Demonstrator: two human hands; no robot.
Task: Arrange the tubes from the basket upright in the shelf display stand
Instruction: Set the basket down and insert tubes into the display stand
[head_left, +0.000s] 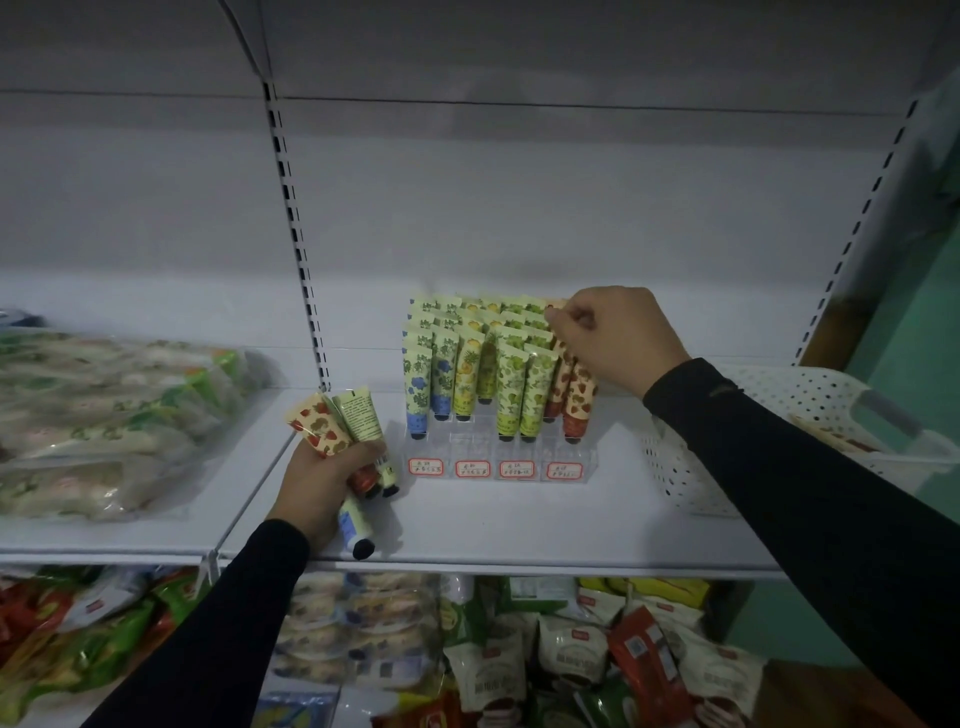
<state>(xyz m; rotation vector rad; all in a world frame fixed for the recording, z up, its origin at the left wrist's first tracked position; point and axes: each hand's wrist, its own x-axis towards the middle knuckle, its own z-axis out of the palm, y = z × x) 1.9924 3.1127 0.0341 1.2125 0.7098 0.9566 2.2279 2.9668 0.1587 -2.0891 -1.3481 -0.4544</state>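
While pinching the crimped top of a strawberry-print tube (555, 310) at the back right of the clear display stand (498, 447), right hand (615, 338) sits curled, thumb and forefinger pressed together on that top edge. Long axis of the tube runs near upright, cap end pointing down toward the rear slot of the right-hand column, so the coming move looks like a straight push downward. Lies directly under the grip, just behind the two red tubes (571, 400) already standing in front.

Left hand (324, 480), resting on the shelf (519, 519) well left of the stand, wraps around a bundle of spare tubes (337, 421): one strawberry, one green, one blue, caps pointing down and toward the front edge. Nearer the blue and yellow columns than the right hand.

White perforated basket (691, 467) stands to the right, behind the right sleeve.

Hidden: lower part of the pinched tube and its slot, masked by front rows and knuckles; cannot tell whether the cap has seated. Basket contents mostly cut off by the forearm. Price labels (472, 468) too small to read. Dim light blurs the back rows.
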